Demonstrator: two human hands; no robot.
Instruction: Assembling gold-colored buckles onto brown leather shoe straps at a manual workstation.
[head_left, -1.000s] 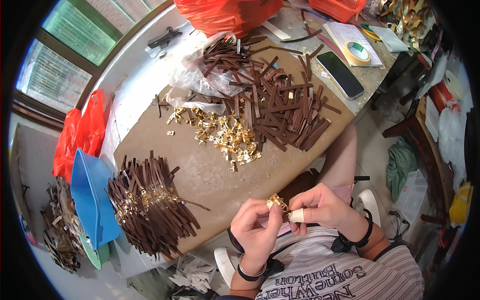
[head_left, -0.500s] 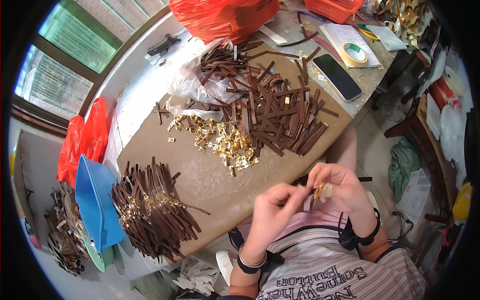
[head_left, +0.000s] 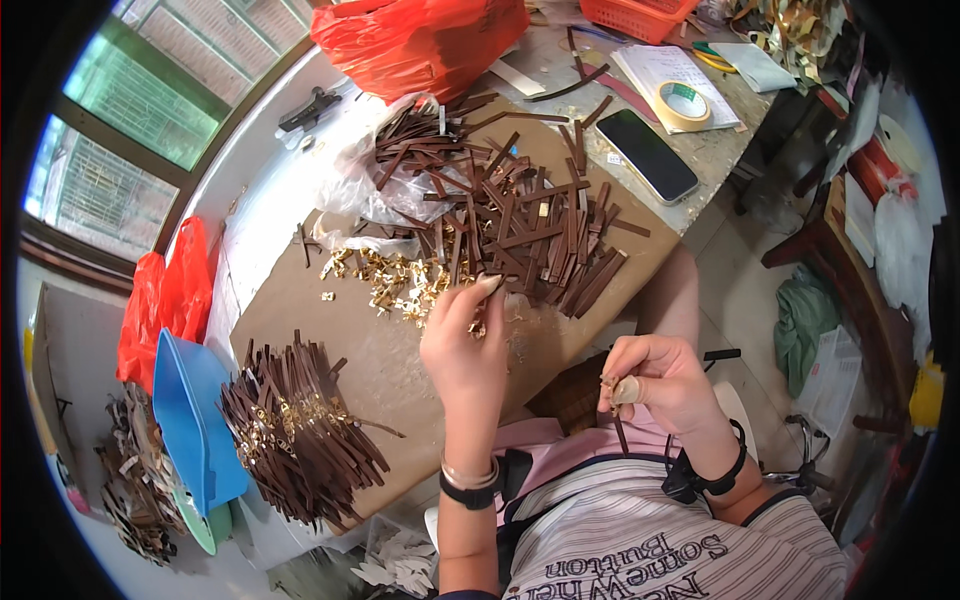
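My left hand (head_left: 465, 335) reaches over the table to where a pile of gold metal clasps (head_left: 395, 285) meets a heap of loose dark brown strips (head_left: 545, 225). Its fingertips are pinched together at the edge of the strips; what lies between them, if anything, is too small to tell. Above my lap, my right hand (head_left: 665, 385) is closed on a brown strip (head_left: 620, 436), which hangs down from the fingers with a bit of gold metal at its top. A pale cover sits on a digit of that hand. Left on the table lies a bundle of brown strips with gold clasps (head_left: 300, 430).
Beside the bundle stands a blue plastic bin (head_left: 195, 430), with a red bag (head_left: 165, 300) behind it. A large red bag (head_left: 420, 45) sits at the back. Farther right are a phone (head_left: 648, 155), a tape roll (head_left: 683, 105), a notebook (head_left: 655, 75) and an orange basket (head_left: 640, 15).
My hands were together above my lap. The left has moved away, up and left, to the piles. My right hand stays near my lap, keeping the strip with gold metal.
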